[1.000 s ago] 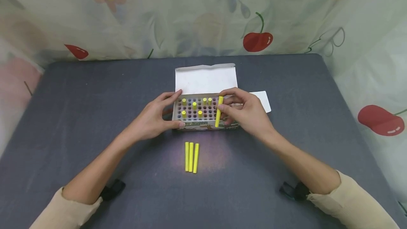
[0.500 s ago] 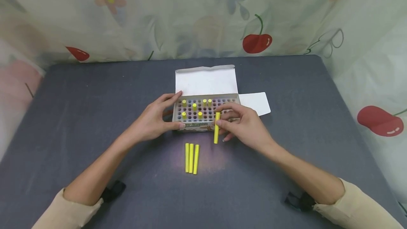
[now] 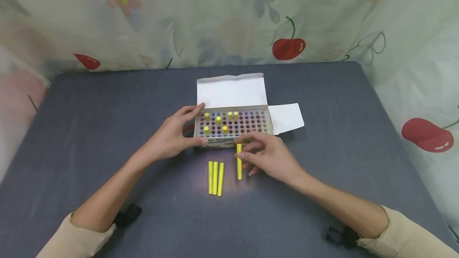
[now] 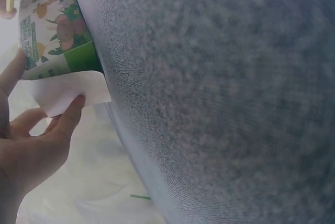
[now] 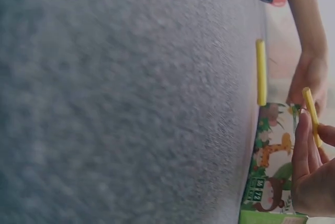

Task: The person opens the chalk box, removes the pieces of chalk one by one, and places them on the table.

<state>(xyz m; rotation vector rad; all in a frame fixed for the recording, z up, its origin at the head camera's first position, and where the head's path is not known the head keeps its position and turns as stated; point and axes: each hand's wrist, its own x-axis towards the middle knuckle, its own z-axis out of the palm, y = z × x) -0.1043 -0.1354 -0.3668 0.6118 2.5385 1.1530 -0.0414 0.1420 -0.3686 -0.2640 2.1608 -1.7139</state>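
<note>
A yellow chalk stick [image 3: 239,162] is pinched upright between the thumb and fingers of my right hand [image 3: 270,156], just in front of the box. My left hand [image 3: 172,134] grips the left end of the open cardboard box [image 3: 218,141], thumb at the front edge and index finger at the back. Inside, a holed insert [image 3: 251,122] bears several standing yellow sticks, mostly in its left half. Three more yellow chalk sticks [image 3: 215,178] lie side by side on the table. In the left wrist view, a white end flap [image 4: 68,90] lies against the left fingers.
The box's lid [image 3: 231,92] stands raised at the back, and a white side flap [image 3: 287,118] sticks out to the right. Beneath is a dark grey table [image 3: 143,218]. Patterned cloth [image 3: 222,19] hangs beyond the far edge.
My right hand has brought the chalk stick from above the box toward me and slightly left, down to the front of the box. My left hand stays on the box.
</note>
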